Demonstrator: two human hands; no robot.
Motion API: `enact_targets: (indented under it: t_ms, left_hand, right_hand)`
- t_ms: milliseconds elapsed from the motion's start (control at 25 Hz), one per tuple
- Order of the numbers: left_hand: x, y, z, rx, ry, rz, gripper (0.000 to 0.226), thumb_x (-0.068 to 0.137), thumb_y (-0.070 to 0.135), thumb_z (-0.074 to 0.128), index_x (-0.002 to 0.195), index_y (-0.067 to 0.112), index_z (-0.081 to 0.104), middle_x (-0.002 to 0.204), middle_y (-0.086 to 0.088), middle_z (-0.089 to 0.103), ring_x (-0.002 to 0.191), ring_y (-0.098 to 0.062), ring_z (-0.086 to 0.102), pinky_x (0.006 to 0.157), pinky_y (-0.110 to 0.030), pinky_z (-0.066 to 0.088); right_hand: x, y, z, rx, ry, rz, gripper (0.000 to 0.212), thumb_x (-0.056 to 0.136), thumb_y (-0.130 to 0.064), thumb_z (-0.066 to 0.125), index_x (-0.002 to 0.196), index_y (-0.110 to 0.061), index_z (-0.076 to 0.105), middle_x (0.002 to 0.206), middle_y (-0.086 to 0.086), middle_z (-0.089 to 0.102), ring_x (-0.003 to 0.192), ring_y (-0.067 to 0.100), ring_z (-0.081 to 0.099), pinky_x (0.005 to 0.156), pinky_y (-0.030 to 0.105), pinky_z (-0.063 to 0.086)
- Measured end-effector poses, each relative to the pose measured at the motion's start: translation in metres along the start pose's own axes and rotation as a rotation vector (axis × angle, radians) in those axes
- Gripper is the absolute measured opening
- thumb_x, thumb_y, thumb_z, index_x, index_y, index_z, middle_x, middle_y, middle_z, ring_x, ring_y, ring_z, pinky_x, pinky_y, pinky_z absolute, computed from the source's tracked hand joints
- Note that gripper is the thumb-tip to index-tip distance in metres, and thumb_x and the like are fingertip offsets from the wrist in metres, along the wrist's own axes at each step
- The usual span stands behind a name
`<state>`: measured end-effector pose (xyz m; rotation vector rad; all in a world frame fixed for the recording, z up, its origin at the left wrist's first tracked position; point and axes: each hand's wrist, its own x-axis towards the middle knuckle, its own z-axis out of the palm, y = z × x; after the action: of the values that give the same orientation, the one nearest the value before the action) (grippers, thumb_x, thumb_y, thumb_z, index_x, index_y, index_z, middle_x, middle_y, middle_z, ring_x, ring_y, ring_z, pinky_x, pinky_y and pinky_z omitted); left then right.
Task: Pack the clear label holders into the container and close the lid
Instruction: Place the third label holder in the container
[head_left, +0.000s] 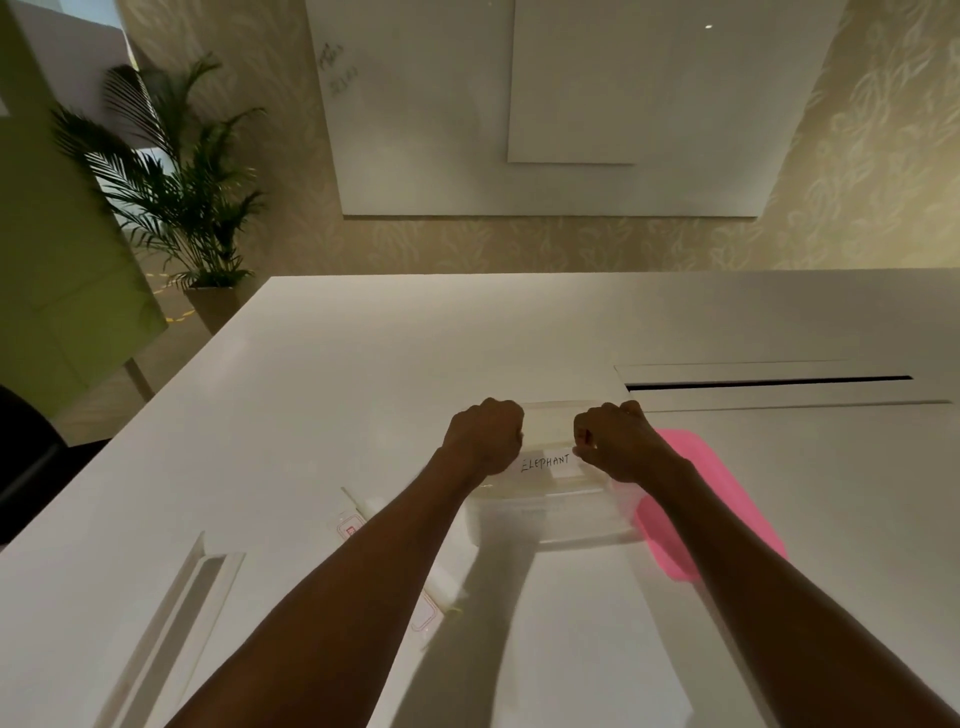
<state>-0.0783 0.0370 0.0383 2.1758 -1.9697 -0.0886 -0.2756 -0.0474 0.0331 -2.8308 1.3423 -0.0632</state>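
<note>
Both forearms come up from the bottom edge and meet at a clear label holder (550, 462), the one with the "ELEPHANT" card in it. The left hand (485, 434) has its fingers curled tight around the left end, and the right hand (610, 441) is curled around the right end, so each hand grips one short side.

What matters here: the holder's long axis runs left to right, lined up with the long side of the clear container (550, 525). It sits at the far half of the container. I honestly can't tell if it's already down inside or just above the rim, since clear on clear is a pain to read.

I'd guess the next bit is just lowering it flat and letting go.

The pink lid (727, 499) lies flat on the white table (363, 364) just right of the container, partly under the right forearm, so the right hand is the closer one for it. A couple of spare holders (350, 527) lie to the left by the left forearm, so packing isn't finished and the lid is off.
</note>
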Motion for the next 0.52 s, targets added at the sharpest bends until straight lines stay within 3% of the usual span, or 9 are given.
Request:
enact_targets:
  t_ms: [160,320,400,520]
  left_hand:
    - [-0.011,-0.006,-0.010,-0.088,0.221,-0.010,0.018,0.098,0.027,0.051,0.097,0.019,0.067,0.091,-0.002,0.070,0.082,-0.028,0.067,0.071,-0.035,0.052]
    - [-0.027,-0.034,-0.023,-0.161,0.377,-0.059,0.013,0.094,0.029,0.056,0.086,0.026,0.067,0.056,0.013,0.047,0.054,-0.013,0.049,0.057,-0.026,0.036]
    - [-0.041,-0.053,-0.028,-0.210,0.408,-0.094,0.012,0.093,0.031,0.059,0.084,0.029,0.066,0.048,0.015,0.041,0.045,-0.004,0.042,0.050,-0.023,0.031]
    - [-0.069,-0.082,-0.029,-0.249,0.424,-0.141,0.011,0.093,0.033,0.059,0.084,0.031,0.065,0.044,0.012,0.045,0.045,-0.005,0.046,0.046,-0.020,0.027]
  right_hand:
    - [-0.006,-0.022,-0.006,-0.117,0.128,0.027,0.015,0.100,-0.023,0.055,0.103,-0.019,0.070,0.103,-0.002,0.070,0.106,0.022,0.064,0.107,0.043,0.037]
    - [-0.018,-0.061,-0.019,0.226,0.264,0.120,0.018,0.099,-0.025,0.055,0.090,-0.015,0.067,0.089,-0.001,0.071,0.086,0.024,0.066,0.087,0.041,0.052]
    - [-0.025,-0.085,-0.025,0.294,0.267,0.149,0.017,0.100,-0.027,0.054,0.092,-0.018,0.065,0.088,-0.003,0.070,0.084,0.024,0.066,0.079,0.039,0.055]
    - [-0.038,-0.125,-0.031,0.359,0.291,0.163,0.017,0.101,-0.034,0.053,0.095,-0.023,0.064,0.083,-0.004,0.072,0.081,0.024,0.067,0.077,0.039,0.057]
